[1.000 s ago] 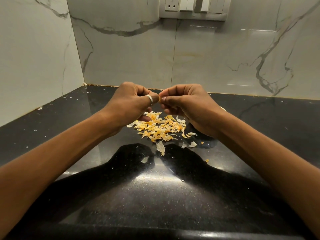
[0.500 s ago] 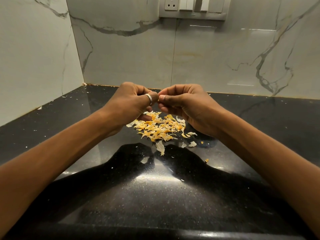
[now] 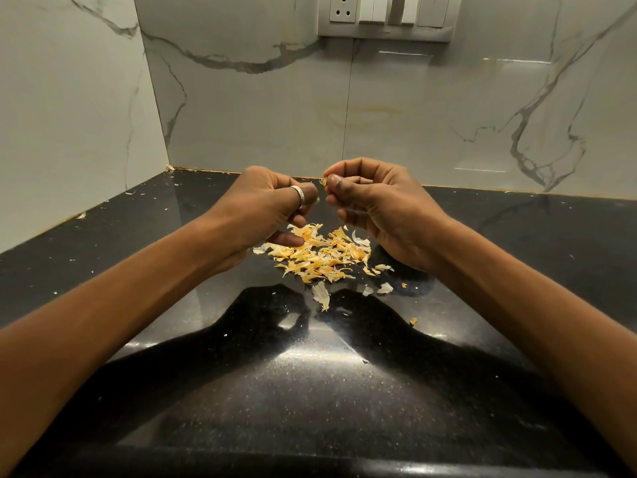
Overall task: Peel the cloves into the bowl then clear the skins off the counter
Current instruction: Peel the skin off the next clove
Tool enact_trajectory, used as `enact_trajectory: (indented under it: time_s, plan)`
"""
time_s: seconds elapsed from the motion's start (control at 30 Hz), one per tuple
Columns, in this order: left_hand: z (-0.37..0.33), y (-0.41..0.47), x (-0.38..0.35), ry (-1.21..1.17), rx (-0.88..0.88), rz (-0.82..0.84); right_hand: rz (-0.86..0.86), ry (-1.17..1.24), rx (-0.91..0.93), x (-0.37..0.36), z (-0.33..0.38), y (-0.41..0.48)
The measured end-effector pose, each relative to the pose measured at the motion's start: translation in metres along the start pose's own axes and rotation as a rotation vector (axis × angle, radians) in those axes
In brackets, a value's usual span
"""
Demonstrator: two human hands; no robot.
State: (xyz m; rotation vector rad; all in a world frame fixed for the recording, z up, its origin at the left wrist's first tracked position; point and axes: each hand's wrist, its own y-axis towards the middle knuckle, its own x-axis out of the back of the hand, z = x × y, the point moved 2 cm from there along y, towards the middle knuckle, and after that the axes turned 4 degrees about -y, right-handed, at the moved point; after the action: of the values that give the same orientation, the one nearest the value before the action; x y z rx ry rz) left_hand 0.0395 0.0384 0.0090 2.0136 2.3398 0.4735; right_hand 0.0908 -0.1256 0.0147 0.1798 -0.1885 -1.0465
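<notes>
**Grip status: both hands raised over the skin pile**

Right hand [image 3: 382, 208] was closed to a narrow pinch. The tips of thumb and forefinger met on a small yellow skin fragment [image 3: 324, 182], which stuck out from the pinch toward the other hand. The remaining fingers were curled in below it.

Left hand [image 3: 272, 205] was also curled, knuckles up, with a silver ring [image 3: 299, 195] on the digit nearest the right hand. A pale sliver [image 3: 316, 200] showed at its fingertips. Whether this was a clove, and whether the hand gripped it, could not be told, since the fingers hid the inside of the hand. The two hands were near each other but apart, with a narrow gap between the fingertips.

Pile of skins [image 3: 320, 253] lay on the black counter [image 3: 310, 391], directly beneath and between the hands. It was a loose, flat heap of thin flakes, mostly yellow-orange with some white. Several white pieces lay just outside the heap on the near side, the largest being a curled flake [image 3: 320, 295]. Small flecks [image 3: 81, 215] lay along the counter's left edge at the wall.

Marble-patterned wall tiles [image 3: 258, 115] stood behind the counter, with a switch panel [image 3: 384, 15] at the top.
</notes>
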Motion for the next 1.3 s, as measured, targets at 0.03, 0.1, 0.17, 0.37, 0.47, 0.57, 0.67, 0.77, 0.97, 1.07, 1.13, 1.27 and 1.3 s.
enact_trajectory:
  time_s: [0.03,0.1,0.17,0.37,0.47,0.57,0.67,0.77,0.97,1.07,1.13,1.27,1.3]
  plan:
    - [0.000,0.000,0.000,-0.006,0.002,-0.004,-0.005,-0.015,0.009,0.000,-0.001,0.000]
    - [-0.001,0.000,0.000,-0.021,0.010,-0.019,-0.005,-0.060,0.030,0.000,-0.001,0.000]
    - [-0.002,0.000,0.000,-0.044,0.026,-0.026,0.000,-0.116,0.056,0.000,-0.001,-0.001]
    - [-0.002,0.000,0.000,-0.096,0.059,-0.041,0.009,-0.274,0.131,-0.004,-0.002,-0.002]
    - [-0.001,0.000,-0.001,-0.051,0.051,-0.051,0.008,-0.315,0.136,-0.004,-0.003,-0.001]
    - [0.000,0.000,0.000,0.006,0.015,-0.060,-0.004,-0.344,0.149,-0.005,-0.003,-0.001]
    - [0.000,0.000,0.001,0.096,-0.042,-0.053,-0.031,-0.359,0.168,-0.005,-0.004,-0.001]
    - [0.001,-0.001,0.001,0.148,-0.066,-0.056,-0.040,-0.364,0.158,-0.006,-0.006,-0.001]
    - [0.007,0.000,0.001,0.134,0.034,-0.047,0.020,-0.300,0.030,-0.010,-0.013,-0.002]
    - [0.005,-0.001,0.001,0.121,0.042,-0.044,0.016,-0.278,0.009,-0.010,-0.011,-0.002]
    - [0.004,-0.001,0.001,0.110,0.048,-0.046,0.016,-0.248,-0.008,-0.010,-0.010,-0.002]
    - [0.004,-0.002,0.001,0.047,0.103,-0.050,0.026,-0.194,-0.033,-0.010,-0.010,-0.003]
    - [0.004,-0.002,0.000,0.020,0.124,-0.045,0.029,-0.180,-0.040,-0.010,-0.011,-0.003]
